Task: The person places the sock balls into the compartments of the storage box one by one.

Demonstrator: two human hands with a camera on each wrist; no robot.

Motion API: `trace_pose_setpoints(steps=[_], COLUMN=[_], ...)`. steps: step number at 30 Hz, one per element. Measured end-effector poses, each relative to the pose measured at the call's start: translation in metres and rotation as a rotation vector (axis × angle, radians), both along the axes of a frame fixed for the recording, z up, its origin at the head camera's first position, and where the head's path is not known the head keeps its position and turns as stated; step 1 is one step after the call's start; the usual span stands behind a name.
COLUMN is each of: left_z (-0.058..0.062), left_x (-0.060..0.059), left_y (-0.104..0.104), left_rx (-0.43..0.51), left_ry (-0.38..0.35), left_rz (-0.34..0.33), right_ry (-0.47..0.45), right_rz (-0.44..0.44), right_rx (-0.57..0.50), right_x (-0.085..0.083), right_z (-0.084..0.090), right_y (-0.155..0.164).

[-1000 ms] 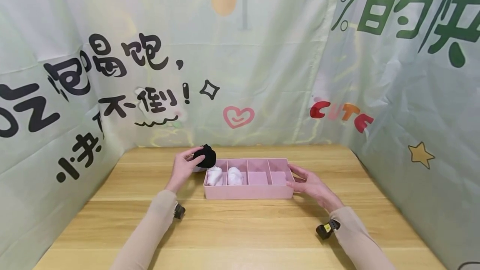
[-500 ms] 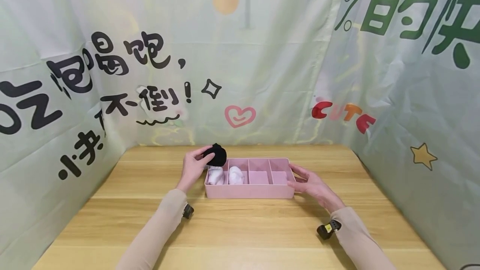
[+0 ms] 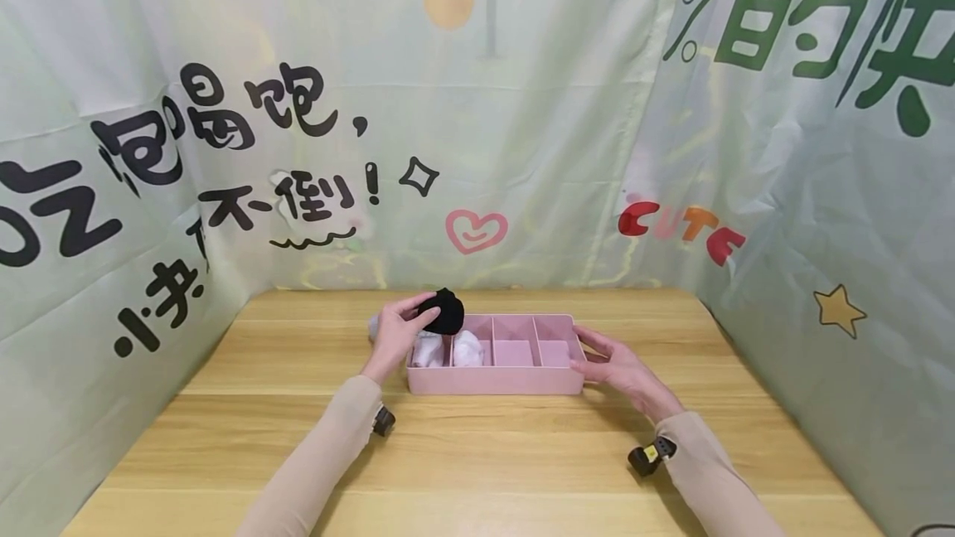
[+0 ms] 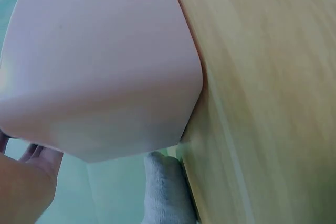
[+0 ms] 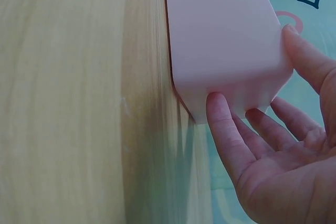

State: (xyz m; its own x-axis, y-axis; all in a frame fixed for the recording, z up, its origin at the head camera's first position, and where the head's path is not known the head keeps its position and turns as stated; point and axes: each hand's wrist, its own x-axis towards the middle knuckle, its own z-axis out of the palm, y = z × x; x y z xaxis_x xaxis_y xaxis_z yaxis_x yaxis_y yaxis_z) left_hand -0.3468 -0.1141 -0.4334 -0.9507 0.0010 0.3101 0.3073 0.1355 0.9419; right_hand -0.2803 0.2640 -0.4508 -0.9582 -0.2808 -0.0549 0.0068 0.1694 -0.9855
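Note:
A pink box (image 3: 496, 381) with several compartments sits mid-table. Rolled white socks (image 3: 428, 350) (image 3: 467, 348) fill its two left compartments; the two on the right look bare. My left hand (image 3: 414, 321) grips a black sock ball (image 3: 443, 311) in the air over the box's left end. In the left wrist view the box's outer wall (image 4: 105, 61) fills the frame, with a grey sock (image 4: 165, 187) lying beyond it. My right hand (image 3: 597, 355) rests with straight fingers (image 5: 226, 129) against the right end of the box (image 5: 220, 40).
The wooden table (image 3: 477, 454) is walled on three sides by a printed cloth backdrop (image 3: 522, 147). A grey sock (image 3: 373, 324) lies on the table just behind my left hand, left of the box.
My left hand has carried the black sock ball rightward, from beside the box's left end to above its left compartments. The grey sock behind it has come into view. The right hand stays put.

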Motion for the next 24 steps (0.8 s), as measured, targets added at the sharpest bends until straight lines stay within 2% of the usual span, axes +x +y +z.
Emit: trace_pose_setpoints(steps=[4, 8, 13, 21, 24], left_z=[0.001, -0.001, -0.004, -0.001, 0.0], left_x=[0.001, 0.002, 0.002, 0.005, 0.006], left_y=[0.007, 0.013, 0.018, 0.03, 0.035], left_rx=[0.014, -0.008, -0.018, 0.0, -0.012], left_ry=[-0.01, 0.008, 0.027, 0.013, 0.035], left_rz=[-0.054, -0.075, -0.077, -0.098, -0.096], right_ry=[0.001, 0.0, -0.003, -0.002, -0.006], right_rz=[-0.001, -0.01, -0.016, -0.015, -0.024], right_rx=[0.0, 0.013, 0.027, 0.027, 0.033], right_x=[0.0, 0.0, 0.001, 0.0, 0.0], right_z=[0.002, 0.001, -0.001, -0.001, -0.001], right_y=[-0.001, -0.002, -0.001, -0.001, -0.001])
